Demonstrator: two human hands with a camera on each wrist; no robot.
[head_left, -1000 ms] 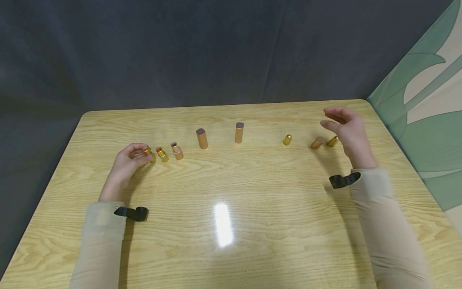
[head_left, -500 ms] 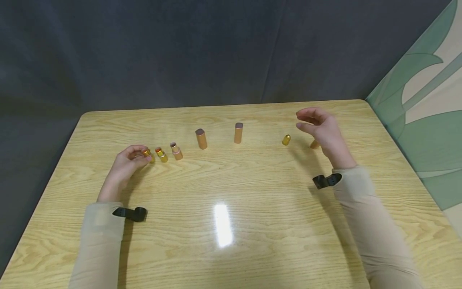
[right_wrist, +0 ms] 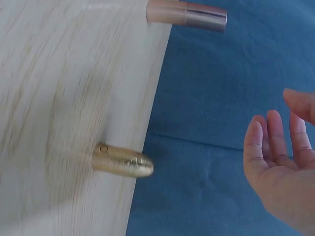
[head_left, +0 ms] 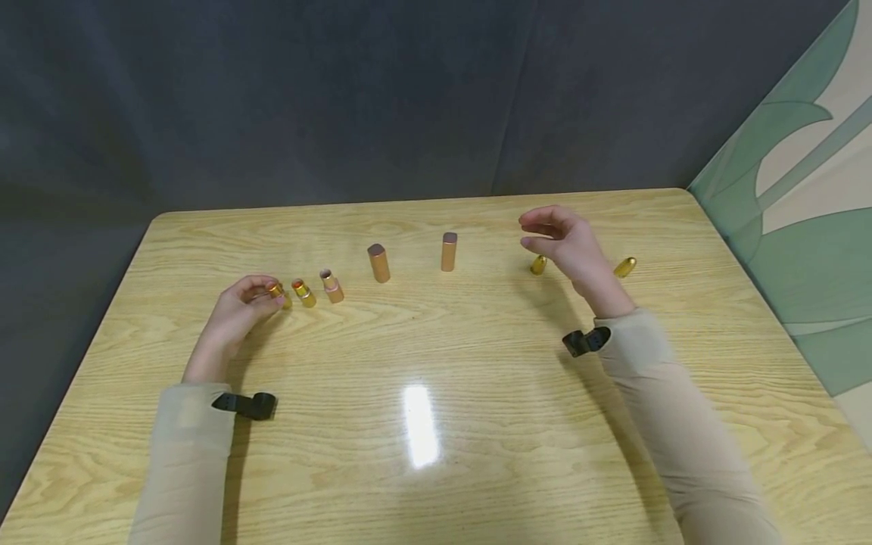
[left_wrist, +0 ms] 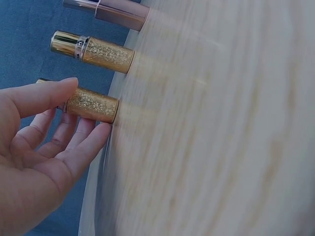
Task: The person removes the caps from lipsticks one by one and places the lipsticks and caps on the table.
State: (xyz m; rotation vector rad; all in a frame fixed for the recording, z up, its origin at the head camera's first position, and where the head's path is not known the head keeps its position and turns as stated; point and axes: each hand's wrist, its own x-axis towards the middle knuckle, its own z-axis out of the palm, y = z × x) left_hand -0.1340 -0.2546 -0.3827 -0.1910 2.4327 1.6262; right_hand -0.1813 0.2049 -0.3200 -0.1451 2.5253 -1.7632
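My left hand [head_left: 238,310] grips a gold glittery lipstick tube [left_wrist: 93,104] at the left, thumb on one side and fingers on the other. The tube stands upright on the table. Beside it stand a second gold lipstick tube [left_wrist: 108,53] and a rose-gold lipstick tube [head_left: 331,286], both without caps. My right hand [head_left: 568,242] hovers over the right part of the table, holding nothing, thumb and fingers apart and gently bent. Just below its fingers stands a gold rounded cap [head_left: 539,265], seen apart from the hand in the right wrist view.
Two copper lipstick tubes [head_left: 378,263] [head_left: 449,252] stand upright near the middle back. Another gold rounded piece [head_left: 625,266] is right of my right wrist. A dark cloth [head_left: 341,98] hangs behind the wooden table [head_left: 327,454], and a green leaf-patterned panel [head_left: 811,227] stands at the right.
My right hand has moved left, from near the far-right pieces to above the gold cap, and now hides the short copper piece. My left hand keeps its grip on the lipstick tube.
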